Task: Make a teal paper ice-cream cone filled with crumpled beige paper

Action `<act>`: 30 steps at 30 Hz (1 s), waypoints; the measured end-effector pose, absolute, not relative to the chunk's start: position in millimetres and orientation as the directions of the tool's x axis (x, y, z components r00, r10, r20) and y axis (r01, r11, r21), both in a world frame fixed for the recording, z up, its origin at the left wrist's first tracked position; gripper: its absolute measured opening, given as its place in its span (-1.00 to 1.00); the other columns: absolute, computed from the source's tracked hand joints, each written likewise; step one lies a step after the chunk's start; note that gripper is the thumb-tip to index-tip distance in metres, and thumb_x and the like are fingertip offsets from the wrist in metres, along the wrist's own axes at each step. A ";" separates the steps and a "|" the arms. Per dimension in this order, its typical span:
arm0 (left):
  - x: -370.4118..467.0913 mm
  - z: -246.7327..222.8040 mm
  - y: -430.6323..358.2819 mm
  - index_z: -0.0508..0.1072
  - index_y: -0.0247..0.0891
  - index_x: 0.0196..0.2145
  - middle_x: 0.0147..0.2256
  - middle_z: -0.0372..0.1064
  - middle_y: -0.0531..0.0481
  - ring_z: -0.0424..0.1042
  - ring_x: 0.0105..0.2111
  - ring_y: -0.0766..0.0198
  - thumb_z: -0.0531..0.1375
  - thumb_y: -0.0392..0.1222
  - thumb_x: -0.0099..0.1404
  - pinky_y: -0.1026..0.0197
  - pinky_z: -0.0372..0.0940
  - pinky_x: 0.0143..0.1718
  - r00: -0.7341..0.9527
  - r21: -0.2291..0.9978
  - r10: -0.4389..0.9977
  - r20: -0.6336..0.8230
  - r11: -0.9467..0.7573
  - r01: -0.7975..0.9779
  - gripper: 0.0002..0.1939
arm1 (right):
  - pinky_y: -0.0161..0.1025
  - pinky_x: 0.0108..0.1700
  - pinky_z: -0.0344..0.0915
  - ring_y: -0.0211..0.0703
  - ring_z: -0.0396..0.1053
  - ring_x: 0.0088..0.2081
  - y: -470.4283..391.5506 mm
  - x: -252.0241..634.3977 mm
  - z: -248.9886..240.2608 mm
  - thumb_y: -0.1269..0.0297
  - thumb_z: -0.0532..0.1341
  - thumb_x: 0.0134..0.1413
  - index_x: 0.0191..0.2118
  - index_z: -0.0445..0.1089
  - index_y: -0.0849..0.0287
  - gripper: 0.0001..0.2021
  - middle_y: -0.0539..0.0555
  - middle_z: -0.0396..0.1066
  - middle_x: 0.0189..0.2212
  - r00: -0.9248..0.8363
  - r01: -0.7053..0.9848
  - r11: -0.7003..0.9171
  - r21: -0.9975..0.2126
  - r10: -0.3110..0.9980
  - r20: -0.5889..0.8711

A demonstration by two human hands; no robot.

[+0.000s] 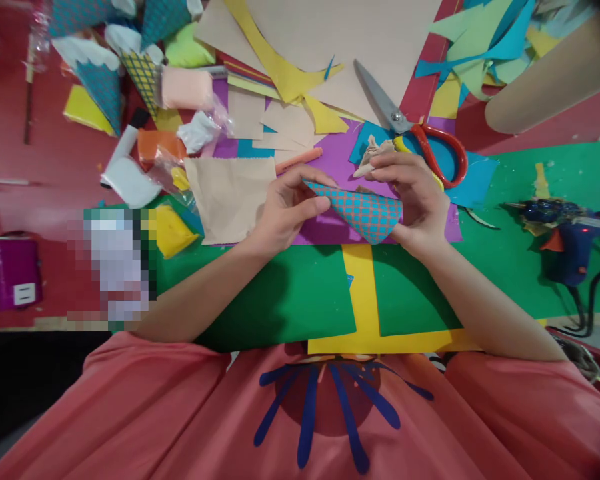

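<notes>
Between my two hands is a paper cone [367,213], blue with a brownish grid drawn on it. My left hand [300,207] pinches its left end between thumb and fingers. My right hand [417,203] grips the other end, thumb low and fingers bent over the top. Just past my right fingers lie a crumpled beige scrap [376,152] and red-handled scissors [420,130], blades pointing up and left. An orange marker [300,160] rests beyond my left hand, and a beige paper piece [230,200] lies left of it.
Finished-looking gridded cones [97,80] with white tops lie at the far left, among wrapped clay packets [186,88]. A blue glue gun [575,247] sits on the green sheet [290,293] at right. Coloured scraps [480,40] and a beige tube [545,80] occupy the upper right.
</notes>
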State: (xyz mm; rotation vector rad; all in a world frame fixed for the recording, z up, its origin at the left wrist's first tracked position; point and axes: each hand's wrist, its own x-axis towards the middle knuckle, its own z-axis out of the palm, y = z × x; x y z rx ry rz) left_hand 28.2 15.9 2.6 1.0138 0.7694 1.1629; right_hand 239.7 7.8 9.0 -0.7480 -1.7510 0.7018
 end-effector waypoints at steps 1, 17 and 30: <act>28.5 4.5 15.8 0.51 -0.18 -0.37 -0.24 0.47 0.05 0.46 -0.12 0.18 0.51 0.03 -0.03 0.21 0.30 -0.16 0.220 0.924 0.976 0.005 0.080 -0.375 -0.63 | 0.16 0.24 0.35 0.04 0.41 0.10 9.8 241.6 10.0 0.20 0.32 0.09 0.08 0.42 -0.09 -0.60 0.09 0.45 0.02 -0.261 0.145 0.635 -0.759 0.765 0.589; 31.2 13.6 34.1 0.44 -0.23 -0.22 -0.47 0.41 0.13 0.47 -0.47 0.45 0.02 -0.11 0.48 0.40 0.40 -0.34 0.297 0.575 0.771 -0.563 0.624 -0.530 -0.75 | -0.22 -0.39 0.39 -0.24 0.42 -0.44 8.2 241.5 20.7 0.15 0.28 0.23 -0.35 0.44 0.00 -0.87 -0.01 0.49 -0.41 0.127 0.113 0.458 -0.882 0.873 0.470; 31.0 12.6 18.0 0.53 -0.18 -0.36 -0.27 0.49 0.13 0.50 -0.31 0.37 0.50 -0.08 0.02 0.32 0.41 -0.26 0.326 0.883 0.942 -0.075 0.215 -0.418 -0.71 | -0.08 -0.04 0.47 -0.09 0.51 -0.06 6.0 241.5 16.5 0.12 0.33 0.11 0.08 0.39 -0.14 -0.61 0.00 0.51 -0.04 -0.215 0.091 0.436 -0.895 0.887 0.410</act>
